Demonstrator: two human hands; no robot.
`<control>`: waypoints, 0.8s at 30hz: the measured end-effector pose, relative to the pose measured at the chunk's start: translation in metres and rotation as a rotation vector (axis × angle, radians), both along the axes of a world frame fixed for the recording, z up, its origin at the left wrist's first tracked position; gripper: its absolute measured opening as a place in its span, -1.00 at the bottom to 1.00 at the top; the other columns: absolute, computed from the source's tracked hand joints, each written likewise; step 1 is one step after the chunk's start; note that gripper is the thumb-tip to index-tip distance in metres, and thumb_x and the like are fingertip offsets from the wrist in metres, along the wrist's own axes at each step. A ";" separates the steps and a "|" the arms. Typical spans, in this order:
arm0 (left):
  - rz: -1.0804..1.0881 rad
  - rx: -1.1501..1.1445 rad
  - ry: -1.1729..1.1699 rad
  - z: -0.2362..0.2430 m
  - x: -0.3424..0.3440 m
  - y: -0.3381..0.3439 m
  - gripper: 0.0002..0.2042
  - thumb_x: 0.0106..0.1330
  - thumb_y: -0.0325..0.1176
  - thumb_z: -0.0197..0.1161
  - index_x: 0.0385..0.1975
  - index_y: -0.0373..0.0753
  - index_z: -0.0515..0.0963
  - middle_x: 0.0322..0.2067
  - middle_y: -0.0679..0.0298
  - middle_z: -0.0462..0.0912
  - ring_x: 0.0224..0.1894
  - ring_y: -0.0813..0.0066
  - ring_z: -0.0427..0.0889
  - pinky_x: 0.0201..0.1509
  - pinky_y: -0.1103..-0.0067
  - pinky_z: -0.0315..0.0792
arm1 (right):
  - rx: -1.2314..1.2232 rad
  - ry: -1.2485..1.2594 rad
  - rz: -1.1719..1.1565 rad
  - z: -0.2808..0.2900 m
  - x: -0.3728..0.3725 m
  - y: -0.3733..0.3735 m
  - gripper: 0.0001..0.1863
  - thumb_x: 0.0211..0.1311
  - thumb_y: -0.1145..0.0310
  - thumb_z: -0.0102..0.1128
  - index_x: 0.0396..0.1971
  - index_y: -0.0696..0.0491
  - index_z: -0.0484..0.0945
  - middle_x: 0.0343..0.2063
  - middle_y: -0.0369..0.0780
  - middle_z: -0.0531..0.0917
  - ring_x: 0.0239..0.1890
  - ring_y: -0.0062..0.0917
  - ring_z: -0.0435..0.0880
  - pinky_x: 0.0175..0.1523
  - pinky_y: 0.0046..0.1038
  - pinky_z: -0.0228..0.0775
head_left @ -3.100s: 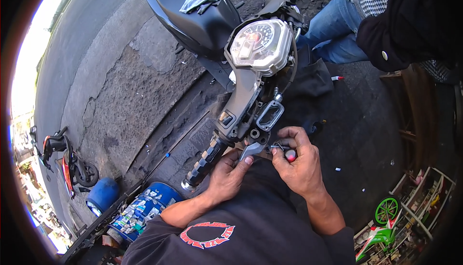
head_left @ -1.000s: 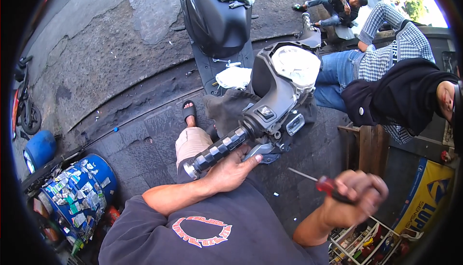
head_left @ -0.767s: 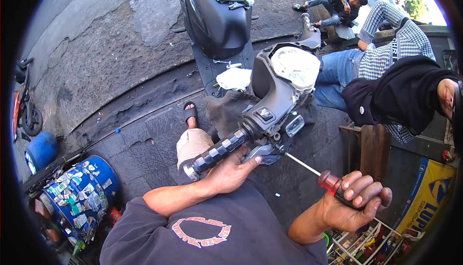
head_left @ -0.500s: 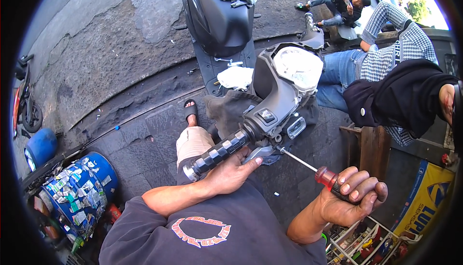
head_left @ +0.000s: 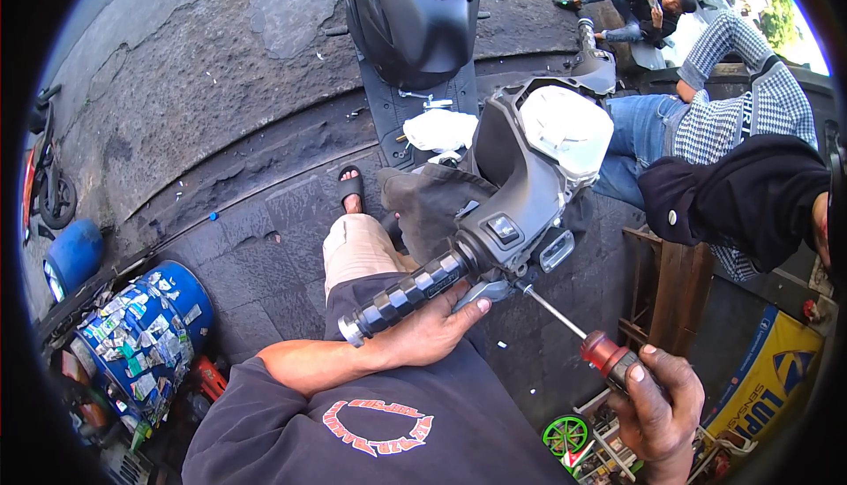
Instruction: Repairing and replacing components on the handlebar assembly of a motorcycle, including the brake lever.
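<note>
My right hand [head_left: 660, 406] holds a screwdriver [head_left: 607, 355] with a red and black handle, thumb and fingers around its back end. The metal shaft slants up and left to the inner end of a grey brake lever [head_left: 487, 292] under the handlebar; the tip's exact seat is too small to tell. Closed on that lever is my left hand [head_left: 428, 330], thumb along it, below the ribbed black handlebar grip [head_left: 410, 291]. The grip belongs to a scooter handlebar cover [head_left: 520, 203] with a switch and a clear headlight [head_left: 567, 132].
Behind the handlebar stands the scooter's black seat [head_left: 410, 22] with a cloth on it. A person in a checked top [head_left: 750, 97] is close on the right; another person [head_left: 648, 13] sits farther back. A sticker-covered blue drum [head_left: 150, 335] is at left, a wire basket [head_left: 609, 450] lower right.
My right hand has shifted down and its hold on the screwdriver handle has changed from wrapped fingers to thumb and fingertips. My left hand keeps its hold. The whole view has shifted slightly.
</note>
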State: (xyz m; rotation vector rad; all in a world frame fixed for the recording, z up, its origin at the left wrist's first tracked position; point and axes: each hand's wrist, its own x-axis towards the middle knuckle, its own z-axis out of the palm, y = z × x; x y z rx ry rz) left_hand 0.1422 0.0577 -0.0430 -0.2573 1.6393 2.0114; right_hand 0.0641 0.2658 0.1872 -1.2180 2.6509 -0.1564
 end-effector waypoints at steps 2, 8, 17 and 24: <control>0.043 0.079 -0.045 0.000 -0.001 0.002 -0.58 0.52 -0.09 -0.03 0.07 -0.36 0.45 -0.17 0.18 0.57 -0.02 0.45 0.47 0.16 0.48 0.31 | 0.028 0.028 0.039 -0.001 -0.005 -0.007 -0.56 0.14 0.29 0.35 0.02 0.04 0.52 -0.33 -0.07 0.59 -0.47 -0.28 0.61 -0.29 -0.36 0.46; 0.027 0.109 -0.055 -0.005 -0.005 0.004 -0.54 0.51 -0.10 0.00 0.18 -0.37 0.39 0.00 0.11 0.57 0.17 0.34 0.43 0.31 0.45 0.21 | 0.031 -0.170 -0.394 -0.001 -0.007 -0.018 -0.43 0.19 0.08 0.28 0.03 0.22 0.50 -0.47 -0.14 0.58 -0.54 -0.39 0.54 -0.27 -0.42 0.40; 0.032 0.925 -0.570 -0.034 -0.005 0.009 -0.49 0.56 0.05 -0.24 0.10 -0.32 0.36 -0.78 0.51 0.19 -0.84 0.74 0.13 -0.78 0.72 0.14 | -0.031 -0.144 -0.260 -0.002 0.003 -0.010 -0.47 0.05 0.48 0.34 0.10 0.04 0.49 -0.19 -0.04 0.49 -0.22 -0.29 0.53 -0.09 -0.34 0.45; 0.106 1.463 -0.633 -0.050 -0.001 0.019 -0.40 0.51 0.07 -0.09 0.25 -0.38 0.20 -0.73 0.48 0.26 -0.76 0.72 0.27 -0.70 0.74 0.26 | 0.007 -0.212 -0.273 0.002 -0.006 -0.004 -0.50 0.03 0.45 0.35 0.05 0.03 0.52 -0.22 -0.04 0.50 -0.22 -0.27 0.55 -0.11 -0.31 0.47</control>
